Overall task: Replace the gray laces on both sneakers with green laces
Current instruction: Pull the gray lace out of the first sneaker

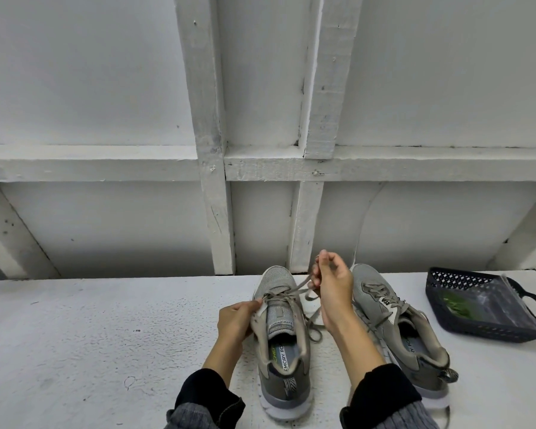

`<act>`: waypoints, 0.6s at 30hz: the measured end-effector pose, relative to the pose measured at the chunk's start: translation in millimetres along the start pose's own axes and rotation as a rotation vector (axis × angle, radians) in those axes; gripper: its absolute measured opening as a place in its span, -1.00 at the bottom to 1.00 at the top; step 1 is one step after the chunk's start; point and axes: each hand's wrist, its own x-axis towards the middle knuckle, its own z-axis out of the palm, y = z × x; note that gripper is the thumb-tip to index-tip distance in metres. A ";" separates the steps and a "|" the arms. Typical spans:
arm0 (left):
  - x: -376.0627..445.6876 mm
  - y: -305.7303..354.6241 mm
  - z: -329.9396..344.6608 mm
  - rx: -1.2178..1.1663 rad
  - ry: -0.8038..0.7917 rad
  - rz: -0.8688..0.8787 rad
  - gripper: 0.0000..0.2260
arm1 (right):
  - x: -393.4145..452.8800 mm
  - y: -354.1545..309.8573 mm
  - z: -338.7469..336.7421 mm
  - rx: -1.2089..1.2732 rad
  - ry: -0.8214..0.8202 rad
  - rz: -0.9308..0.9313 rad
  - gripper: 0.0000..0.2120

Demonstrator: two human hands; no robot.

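Two gray sneakers stand side by side on the white surface, toes pointing away from me. My left hand grips the left side of the near sneaker by its eyelet edge. My right hand is raised above the toe, pinching the gray lace, which runs taut from the upper eyelets. Part of that lace hangs loose to the sneaker's right. The second sneaker lies to the right, its gray lace still threaded. Green laces show through a clear bag in the basket.
A dark perforated plastic basket with a handle sits at the right. The rough white tabletop extends to the left. A white wall with wooden framing rises directly behind the sneakers.
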 end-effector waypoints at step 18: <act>-3.2 3.9 0.1 0.087 -0.022 0.023 -0.91 | -3.7 29.3 -22.9 -1.430 -0.115 -0.016 -0.79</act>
